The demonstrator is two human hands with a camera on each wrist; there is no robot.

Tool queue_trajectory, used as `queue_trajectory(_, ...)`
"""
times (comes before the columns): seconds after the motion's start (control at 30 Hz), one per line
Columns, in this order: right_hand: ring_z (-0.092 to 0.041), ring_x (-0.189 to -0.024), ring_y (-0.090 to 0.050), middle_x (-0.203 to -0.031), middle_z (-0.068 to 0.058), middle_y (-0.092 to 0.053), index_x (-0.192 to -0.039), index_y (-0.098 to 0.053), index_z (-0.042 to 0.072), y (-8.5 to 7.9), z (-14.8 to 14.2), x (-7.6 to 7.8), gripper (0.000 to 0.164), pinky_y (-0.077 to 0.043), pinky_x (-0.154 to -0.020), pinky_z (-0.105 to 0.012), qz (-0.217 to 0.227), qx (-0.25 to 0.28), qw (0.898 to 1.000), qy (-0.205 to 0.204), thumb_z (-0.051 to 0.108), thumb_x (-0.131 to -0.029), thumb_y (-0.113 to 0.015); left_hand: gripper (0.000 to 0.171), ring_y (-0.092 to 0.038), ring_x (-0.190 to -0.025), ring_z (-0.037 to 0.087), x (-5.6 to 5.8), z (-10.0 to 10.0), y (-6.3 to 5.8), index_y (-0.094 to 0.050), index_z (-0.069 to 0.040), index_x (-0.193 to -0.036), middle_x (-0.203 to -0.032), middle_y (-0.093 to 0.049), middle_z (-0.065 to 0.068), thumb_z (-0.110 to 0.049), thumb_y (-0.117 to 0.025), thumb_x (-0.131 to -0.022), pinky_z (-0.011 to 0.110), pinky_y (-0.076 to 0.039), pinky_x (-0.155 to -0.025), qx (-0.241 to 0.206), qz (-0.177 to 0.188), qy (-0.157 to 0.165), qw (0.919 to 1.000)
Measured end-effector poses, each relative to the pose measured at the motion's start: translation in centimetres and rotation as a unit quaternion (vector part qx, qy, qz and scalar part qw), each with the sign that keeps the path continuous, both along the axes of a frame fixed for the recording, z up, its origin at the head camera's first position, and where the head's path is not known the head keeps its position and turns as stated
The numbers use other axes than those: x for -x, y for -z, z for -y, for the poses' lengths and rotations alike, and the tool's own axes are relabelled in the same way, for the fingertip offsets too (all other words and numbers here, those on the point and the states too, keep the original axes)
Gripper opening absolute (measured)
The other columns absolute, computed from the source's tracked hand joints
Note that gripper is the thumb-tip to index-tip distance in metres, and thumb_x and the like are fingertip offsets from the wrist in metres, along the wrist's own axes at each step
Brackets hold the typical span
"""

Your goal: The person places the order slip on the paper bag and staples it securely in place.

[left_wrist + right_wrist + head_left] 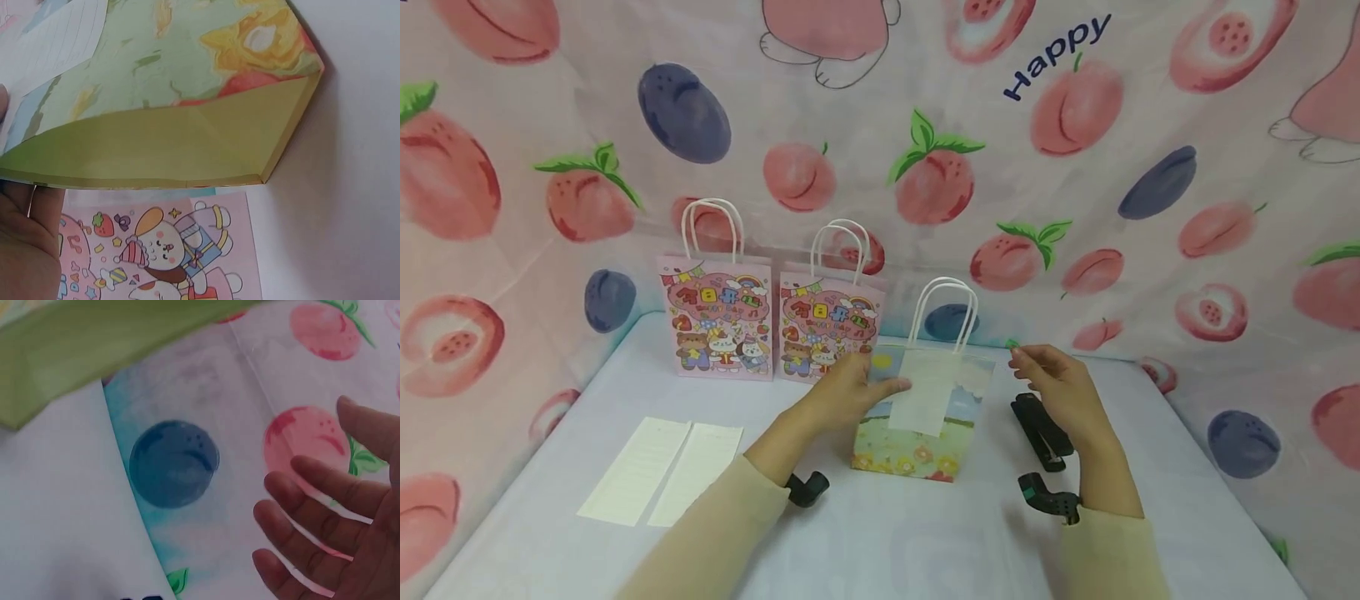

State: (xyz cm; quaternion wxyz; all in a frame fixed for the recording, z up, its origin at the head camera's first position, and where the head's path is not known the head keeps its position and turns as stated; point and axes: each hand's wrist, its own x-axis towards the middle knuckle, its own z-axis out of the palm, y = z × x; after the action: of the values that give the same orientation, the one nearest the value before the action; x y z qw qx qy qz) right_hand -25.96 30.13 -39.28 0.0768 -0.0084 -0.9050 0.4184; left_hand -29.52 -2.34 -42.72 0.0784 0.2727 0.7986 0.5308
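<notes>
My left hand (pixel 842 396) grips the left edge of a flowered paper bag (pixel 917 458), thumb over the front and fingers behind. Under the thumb, a lined paper slip (pixel 921 400) lies against the upper front of this bag. Two white handles rise from its top. In the left wrist view, the bag's plain yellow-green panel (pixel 156 147) shows below its flowered face. My right hand (pixel 1060 387) is just right of the bag with nothing in it; its fingers (pixel 300 528) are spread and slightly bent in the right wrist view. A black stapler (pixel 1041 432) lies below it.
Two pink paper bags with cartoon animals, one at the left (pixel 718 333) and one beside it (pixel 827 304), stand upright at the back. Two paper slips (pixel 636 471) lie at the table's left. A fruit-printed cloth (pixel 865 125) hangs behind the white table (pixel 940 542).
</notes>
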Motion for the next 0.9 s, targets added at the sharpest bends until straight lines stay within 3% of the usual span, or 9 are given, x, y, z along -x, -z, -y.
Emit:
queue_trajectory(0.03, -0.018, -0.109, -0.066, -0.127, -0.013, -0.07, -0.136, -0.063, 0.01, 0.0, -0.3, 0.1, 0.059, -0.054, -0.1, -0.041, 0.009, -0.005, 1.0, 0.004, 0.059, -0.104, -0.052, 0.034, -0.022, -0.049, 0.012, 0.1, 0.1, -0.1, -0.067, -0.012, -0.085, -0.054, -0.026, -0.008, -0.044, -0.072, -0.097, 0.025, -0.023, -0.045, 0.0, -0.002, -0.002, 1.0)
queue_trajectory(0.27, -0.04, -0.127, -0.058, -0.138, -0.023, -0.063, -0.143, -0.06, 0.005, 0.8, -2.5, 0.4, 0.065, -0.047, -0.108, -0.061, 0.062, -0.053, 0.997, 0.01, 0.057, -0.104, -0.053, 0.024, -0.025, -0.048, 0.012, 0.5, 0.5, 0.0, -0.074, -0.018, -0.1, -0.056, -0.042, -0.005, -0.042, -0.071, -0.099, 0.025, -0.025, -0.045, -0.013, 0.008, 0.0, 0.9999)
queue_trajectory(0.47, -0.048, -0.136, -0.048, -0.148, -0.03, -0.053, -0.145, -0.053, -0.001, 1.8, -3.9, 0.2, 0.07, -0.042, -0.109, -0.067, 0.124, -0.09, 0.987, 0.037, 0.054, -0.103, -0.055, 0.024, -0.026, -0.048, 0.011, 0.4, 0.6, 0.2, -0.074, -0.018, -0.105, -0.062, -0.055, -0.003, -0.041, -0.071, -0.099, 0.025, -0.026, -0.046, -0.027, 0.008, 0.008, 0.9996)
queue_trajectory(0.6, -0.05, -0.13, -0.052, -0.145, -0.034, -0.052, -0.145, -0.052, -0.005, 2.5, -4.8, 0.1, 0.068, -0.045, -0.106, -0.067, 0.168, -0.115, 0.978, 0.048, 0.048, -0.104, -0.056, 0.024, -0.029, -0.049, 0.011, 0.4, 0.5, 0.3, -0.074, -0.018, -0.111, -0.072, -0.067, -0.005, -0.039, -0.071, -0.099, 0.025, -0.029, -0.047, -0.039, 0.002, 0.019, 0.9991)
queue_trajectory(0.73, -0.049, -0.123, -0.056, -0.139, -0.035, -0.056, -0.139, -0.055, -0.009, 3.2, -5.7, 0.1, 0.061, -0.047, -0.104, -0.066, 0.182, -0.136, 0.973, 0.046, 0.039, -0.103, -0.059, 0.024, -0.03, -0.05, 0.01, 0.4, 0.3, 0.4, -0.074, -0.019, -0.112, -0.073, -0.067, -0.006, -0.039, -0.071, -0.099, 0.025, -0.03, -0.049, -0.038, 0.001, 0.02, 0.9991)
queue_trajectory(0.83, -0.046, -0.116, -0.061, -0.132, -0.034, -0.061, -0.134, -0.059, -0.011, 3.8, -6.3, 0.2, 0.06, -0.05, -0.101, -0.064, 0.193, -0.137, 0.97, 0.046, 0.039, -0.101, -0.063, 0.025, -0.029, -0.05, 0.011, 0.4, 0.3, 0.5, -0.075, -0.018, -0.108, -0.065, -0.059, -0.003, -0.04, -0.071, -0.099, 0.025, -0.03, -0.048, -0.033, 0.012, 0.016, 0.9993)
queue_trajectory(0.9, -0.041, -0.109, -0.064, -0.127, -0.033, -0.064, -0.132, -0.06, -0.012, 4.1, -6.7, 0.2, 0.063, -0.054, -0.097, -0.06, 0.202, -0.128, 0.97, 0.05, 0.042, -0.1, -0.065, 0.025, -0.036, -0.053, 0.01, 0.3, 0.2, 0.5, -0.074, -0.018, -0.109, -0.07, -0.064, -0.005, -0.04, -0.071, -0.099, 0.024, -0.034, -0.051, -0.033, 0.019, 0.016, 0.9992)
